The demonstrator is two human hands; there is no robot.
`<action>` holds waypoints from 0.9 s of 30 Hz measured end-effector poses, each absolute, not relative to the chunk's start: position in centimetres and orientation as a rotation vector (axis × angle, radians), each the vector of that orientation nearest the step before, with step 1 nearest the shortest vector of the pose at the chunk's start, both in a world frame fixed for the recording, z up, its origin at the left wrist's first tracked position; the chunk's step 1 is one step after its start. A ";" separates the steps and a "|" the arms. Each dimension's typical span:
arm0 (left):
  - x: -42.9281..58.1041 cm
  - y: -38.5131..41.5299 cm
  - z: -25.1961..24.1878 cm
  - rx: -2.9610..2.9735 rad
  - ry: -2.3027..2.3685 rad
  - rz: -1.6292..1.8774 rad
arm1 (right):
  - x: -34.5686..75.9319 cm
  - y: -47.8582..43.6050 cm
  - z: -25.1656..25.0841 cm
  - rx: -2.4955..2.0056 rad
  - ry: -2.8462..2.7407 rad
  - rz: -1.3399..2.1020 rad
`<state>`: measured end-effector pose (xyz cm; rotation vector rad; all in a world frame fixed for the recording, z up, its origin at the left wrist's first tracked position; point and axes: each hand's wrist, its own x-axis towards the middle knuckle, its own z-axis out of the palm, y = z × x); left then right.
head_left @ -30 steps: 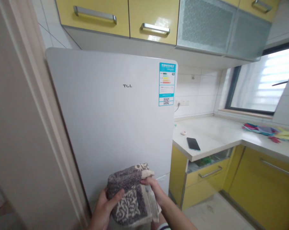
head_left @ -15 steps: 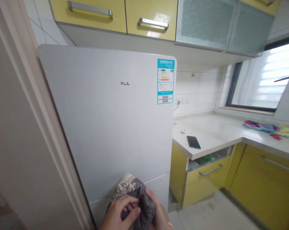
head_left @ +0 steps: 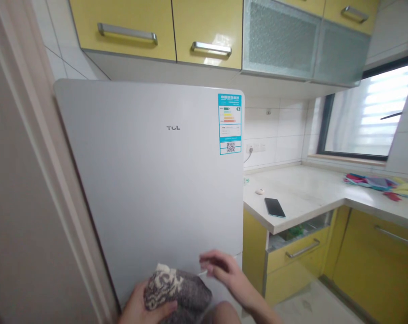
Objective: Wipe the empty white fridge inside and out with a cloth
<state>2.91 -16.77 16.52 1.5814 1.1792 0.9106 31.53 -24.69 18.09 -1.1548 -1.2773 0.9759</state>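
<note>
My left hand [head_left: 148, 306] grips a folded grey-brown cloth [head_left: 187, 292] with a cream swirl pattern, low in front of the refrigerator. The thumb lies across the cloth and the other fingers go behind it. To the right of the cloth, my right hand [head_left: 224, 270] is raised with its fingers loosely bent and apart, holding nothing that I can see. Behind both hands stands the silver-grey refrigerator [head_left: 150, 189], its door closed, with a TCL logo and a blue energy label [head_left: 230, 123] at the upper right.
Yellow wall cabinets [head_left: 129, 18] hang above the refrigerator. On the white counter [head_left: 312, 184] to the right lie a phone [head_left: 274, 207], a small white object [head_left: 259, 191] and colourful cloths [head_left: 373, 182]. A yellow drawer [head_left: 301, 252] is below. A wall edge [head_left: 55, 180] borders the left side.
My right hand has let go of the cloth and moved up to the right. The cloth has shifted slightly down in my left hand, now more spread. The view has tilted up a little.
</note>
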 end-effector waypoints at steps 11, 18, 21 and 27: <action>0.9 -7.2 38.8 2.472 1.588 2.434 | 44.0 -10.2 30.8 -1.406 -0.825 -0.392; 8.2 -9.0 30.4 2.334 1.706 2.211 | 43.4 -9.6 29.8 -1.585 -0.765 -0.360; 10.0 -8.6 30.4 2.333 1.758 2.220 | 43.6 -9.7 29.8 -1.571 -0.767 -0.382; 7.2 -5.4 43.4 2.637 1.496 2.294 | 43.7 -9.4 29.6 -1.538 -0.761 -0.415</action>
